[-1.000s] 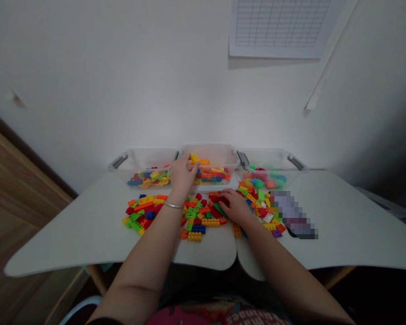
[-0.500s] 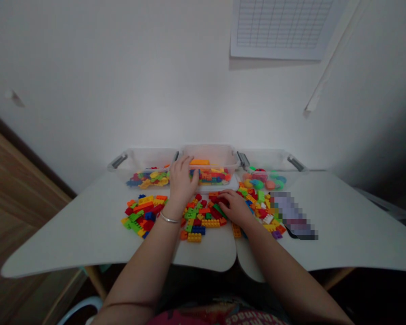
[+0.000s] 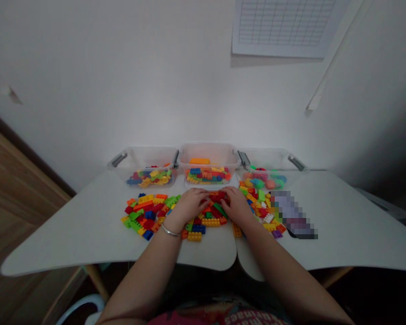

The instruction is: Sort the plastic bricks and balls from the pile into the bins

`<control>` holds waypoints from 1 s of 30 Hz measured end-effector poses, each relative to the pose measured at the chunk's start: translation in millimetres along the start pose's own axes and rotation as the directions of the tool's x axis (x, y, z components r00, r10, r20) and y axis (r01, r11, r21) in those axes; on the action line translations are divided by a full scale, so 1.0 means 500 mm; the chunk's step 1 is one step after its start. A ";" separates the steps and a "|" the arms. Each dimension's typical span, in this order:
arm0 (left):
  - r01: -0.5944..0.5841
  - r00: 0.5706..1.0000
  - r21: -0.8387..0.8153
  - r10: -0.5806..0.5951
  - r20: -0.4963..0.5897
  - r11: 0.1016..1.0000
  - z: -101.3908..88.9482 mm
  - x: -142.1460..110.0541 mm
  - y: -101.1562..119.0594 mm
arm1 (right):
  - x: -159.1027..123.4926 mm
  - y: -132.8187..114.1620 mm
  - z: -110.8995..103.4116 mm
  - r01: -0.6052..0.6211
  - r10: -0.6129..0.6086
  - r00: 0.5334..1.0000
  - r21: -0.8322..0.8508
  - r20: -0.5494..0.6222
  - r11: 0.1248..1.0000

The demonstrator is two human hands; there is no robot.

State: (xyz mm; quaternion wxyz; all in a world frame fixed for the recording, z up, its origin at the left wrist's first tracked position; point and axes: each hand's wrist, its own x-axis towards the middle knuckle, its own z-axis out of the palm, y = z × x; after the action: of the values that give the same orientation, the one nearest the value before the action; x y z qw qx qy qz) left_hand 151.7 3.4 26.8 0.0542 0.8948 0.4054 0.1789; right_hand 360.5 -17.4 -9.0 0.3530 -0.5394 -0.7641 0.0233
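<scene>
Left hand and right hand sat either side of the red plastic bricks, fingers together and touching them; couldn't tell if clamped. Mixed brick pile lay near the front edge of the white tabletop, which ran well past the bricks both sides; clear plastic bins stood just behind.

The pixelated object at right is blurred past identification. The left hand and right hand cover part of the central plastic bricks; any grip cannot be confirmed. The gridded wall sheet is cut off at the top edge, its print too small to read. The printed shirt is cut off at the bottom edge.
</scene>
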 end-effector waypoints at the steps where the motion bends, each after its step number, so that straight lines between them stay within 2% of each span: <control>1: -0.009 1.000 0.007 0.009 0.004 1.000 0.004 -0.001 0.000 | 0.000 -0.002 0.000 -0.006 0.006 1.000 -0.016 0.007 1.000; 8: -0.034 0.999 0.031 0.035 -0.011 0.999 0.018 -0.008 0.005 | 0.000 -0.014 -0.005 -0.074 0.080 0.996 -0.160 0.028 0.984; 19: 0.026 0.996 0.088 -0.019 -0.087 0.996 0.018 -0.009 0.006 | 0.003 -0.026 -0.013 -0.079 0.094 0.993 -0.185 0.076 0.980; 24: 0.008 0.994 0.101 0.004 -0.113 0.995 0.015 -0.008 0.008 | 0.006 -0.029 -0.011 -0.121 0.144 0.986 -0.249 0.078 0.961; 30: 0.011 0.991 0.156 0.010 -0.134 0.988 0.018 -0.005 0.008 | 0.014 -0.029 -0.004 -0.149 0.172 0.982 -0.239 0.077 0.960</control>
State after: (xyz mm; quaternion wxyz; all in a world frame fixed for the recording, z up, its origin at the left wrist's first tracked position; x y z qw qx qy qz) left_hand 156.4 -0.8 18.8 -0.0437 0.8822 0.4209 0.2066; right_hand 348.8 -18.5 2.3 0.2471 -0.6354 -0.7315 -0.0114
